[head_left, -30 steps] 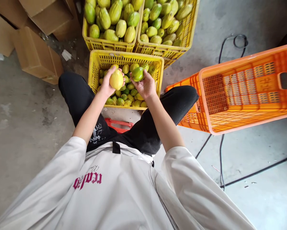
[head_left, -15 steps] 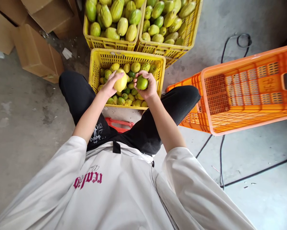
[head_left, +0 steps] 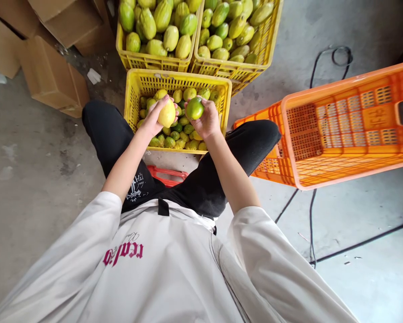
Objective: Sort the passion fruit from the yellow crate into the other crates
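My left hand (head_left: pixel 156 116) is closed around a yellow lemon (head_left: pixel 166 113), its thumb lying along the near side. A green lemon (head_left: pixel 195 109) rests in the curled fingers of my right hand (head_left: pixel 208 117), its upper face showing. Both hands are above a yellow crate (head_left: pixel 177 77) that stands between my knees. Inside it lies a layer of smaller-looking yellow and green lemons (head_left: pixel 179 135), partly covered by my hands.
Behind are two more yellow crates, left (head_left: pixel 154 60) and right (head_left: pixel 230 65), heaped with yellow-green oval fruit. An orange crate (head_left: pixel 349 83) lies tilted at right. Cardboard boxes (head_left: pixel 49 76) fill the upper left. Black cables (head_left: pixel 359 244) cross the floor, and something red (head_left: pixel 167 175) shows beneath me.
My right hand has turned and moved slightly left, so more of the green lemon shows above its fingers. The left hand has tilted a little, still holding the yellow lemon.
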The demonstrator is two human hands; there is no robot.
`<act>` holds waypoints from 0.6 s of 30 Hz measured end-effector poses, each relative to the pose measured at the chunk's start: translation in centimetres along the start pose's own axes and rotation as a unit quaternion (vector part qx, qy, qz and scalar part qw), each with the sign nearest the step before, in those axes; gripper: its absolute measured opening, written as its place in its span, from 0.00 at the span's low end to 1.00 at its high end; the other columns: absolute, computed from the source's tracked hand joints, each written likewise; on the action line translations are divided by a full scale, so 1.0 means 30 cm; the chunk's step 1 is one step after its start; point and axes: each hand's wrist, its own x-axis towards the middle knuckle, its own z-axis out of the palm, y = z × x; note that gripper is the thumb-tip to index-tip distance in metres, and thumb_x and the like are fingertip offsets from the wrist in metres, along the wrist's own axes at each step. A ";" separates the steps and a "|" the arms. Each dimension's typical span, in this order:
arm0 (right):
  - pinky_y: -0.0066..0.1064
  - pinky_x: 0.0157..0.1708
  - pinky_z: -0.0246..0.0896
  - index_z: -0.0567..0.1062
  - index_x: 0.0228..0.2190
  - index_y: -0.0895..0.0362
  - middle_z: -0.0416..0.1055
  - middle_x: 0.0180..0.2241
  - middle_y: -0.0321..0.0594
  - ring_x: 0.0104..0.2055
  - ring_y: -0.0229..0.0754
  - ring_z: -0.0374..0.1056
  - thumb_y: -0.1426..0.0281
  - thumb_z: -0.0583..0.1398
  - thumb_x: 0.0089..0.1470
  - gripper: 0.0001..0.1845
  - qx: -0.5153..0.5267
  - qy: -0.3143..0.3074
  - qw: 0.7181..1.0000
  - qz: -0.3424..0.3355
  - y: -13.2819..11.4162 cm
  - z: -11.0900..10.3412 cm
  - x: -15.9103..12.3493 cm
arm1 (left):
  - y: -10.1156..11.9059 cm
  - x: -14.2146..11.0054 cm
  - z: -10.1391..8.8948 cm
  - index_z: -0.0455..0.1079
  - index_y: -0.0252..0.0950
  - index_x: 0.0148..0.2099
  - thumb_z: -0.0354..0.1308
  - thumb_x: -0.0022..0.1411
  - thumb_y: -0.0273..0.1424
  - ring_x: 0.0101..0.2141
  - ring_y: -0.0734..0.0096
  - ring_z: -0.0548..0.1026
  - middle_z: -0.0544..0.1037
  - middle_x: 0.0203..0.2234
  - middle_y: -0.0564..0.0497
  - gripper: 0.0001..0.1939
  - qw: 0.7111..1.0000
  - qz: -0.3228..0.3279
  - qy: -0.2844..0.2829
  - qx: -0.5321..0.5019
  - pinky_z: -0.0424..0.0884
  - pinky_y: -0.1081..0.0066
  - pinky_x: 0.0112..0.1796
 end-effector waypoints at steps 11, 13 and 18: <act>0.38 0.43 0.82 0.70 0.37 0.46 0.76 0.37 0.33 0.47 0.45 0.78 0.50 0.68 0.59 0.18 -0.015 0.012 0.999 0.049 0.008 -0.010 -0.002 | -0.001 -0.010 0.013 0.71 0.37 0.58 0.44 0.79 0.45 0.54 0.57 0.84 0.83 0.45 0.47 0.22 1.000 -0.008 -0.009 -0.022 0.81 0.64 0.51; 0.38 0.44 0.82 0.69 0.36 0.47 0.76 0.37 0.32 0.47 0.45 0.78 0.51 0.68 0.59 0.17 -0.017 0.017 0.999 0.048 0.009 -0.012 -0.001 | 0.000 -0.004 0.009 0.72 0.38 0.58 0.46 0.78 0.49 0.52 0.57 0.85 0.84 0.44 0.46 0.24 1.000 -0.016 -0.001 -0.017 0.81 0.64 0.50; 0.38 0.48 0.82 0.68 0.36 0.46 0.76 0.38 0.32 0.50 0.44 0.78 0.52 0.69 0.57 0.18 -0.025 0.027 0.998 0.045 0.007 -0.012 -0.001 | 0.004 0.009 -0.002 0.74 0.38 0.54 0.47 0.77 0.54 0.50 0.56 0.85 0.85 0.39 0.45 0.27 1.000 -0.019 0.018 -0.005 0.81 0.65 0.48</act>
